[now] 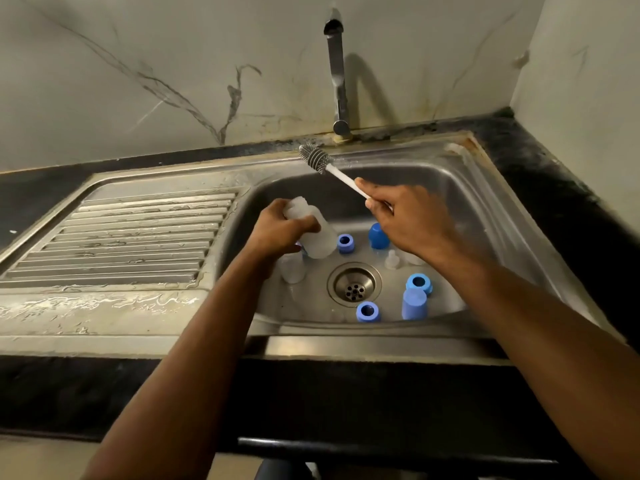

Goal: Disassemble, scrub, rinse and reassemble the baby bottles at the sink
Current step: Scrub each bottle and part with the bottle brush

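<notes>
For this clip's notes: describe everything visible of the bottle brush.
The bottle brush has a grey, ribbed, oval head that looks like silicone or soft bristles and a thin white handle, likely plastic. The right hand grips the lower end of the handle, so that end is hidden. The brush is held in the air, tilted, head pointing up and away toward the sink's back rim, below the tap. It touches nothing but the hand and is outside the clear bottle in the left hand.

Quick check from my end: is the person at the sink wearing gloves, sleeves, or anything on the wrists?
No. The left hand and right hand are bare, without gloves. Both forearms are uncovered as far as the frame shows; no sleeve edge is visible. No watch, bracelet or ring can be seen on either wrist or hand.
</notes>
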